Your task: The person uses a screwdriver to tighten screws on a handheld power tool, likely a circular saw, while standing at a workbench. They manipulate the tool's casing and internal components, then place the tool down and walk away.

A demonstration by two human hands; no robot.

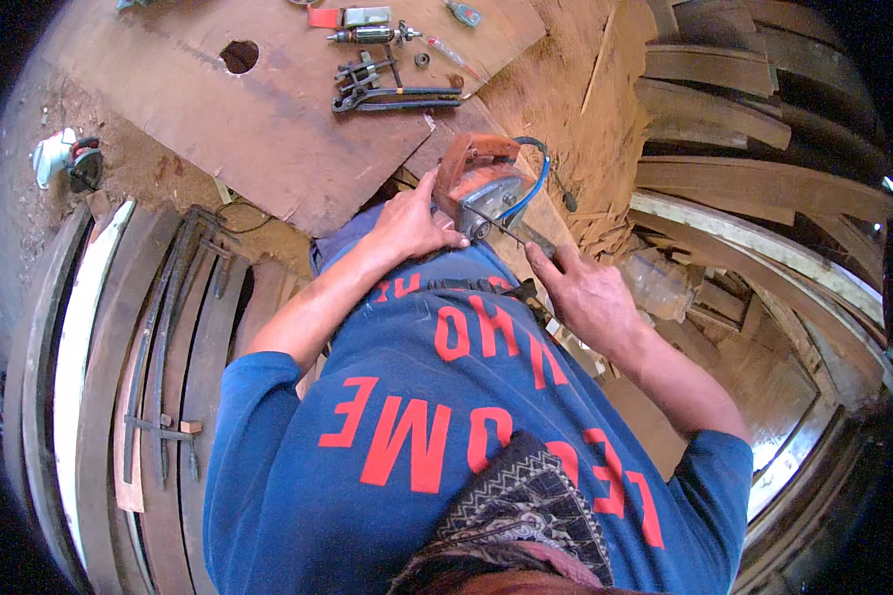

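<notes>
Two hands engaged at power tool (493, 186) — orange-and-grey body, located at lap, near edge of brown board (298, 129). Left hand (414, 220) closed around left side of body, thumb near front face. Right hand (587, 297) closed on screwdriver (501, 229), shaft directed at metal face — tip contact cannot be confirmed. Blue cord (545, 177) loops along right side of tool. On board, ahead: motor armature (367, 35), black pliers (402, 103), small ring (422, 59). Bar clamps (159, 322) lie across planks (119, 307) at left.
</notes>
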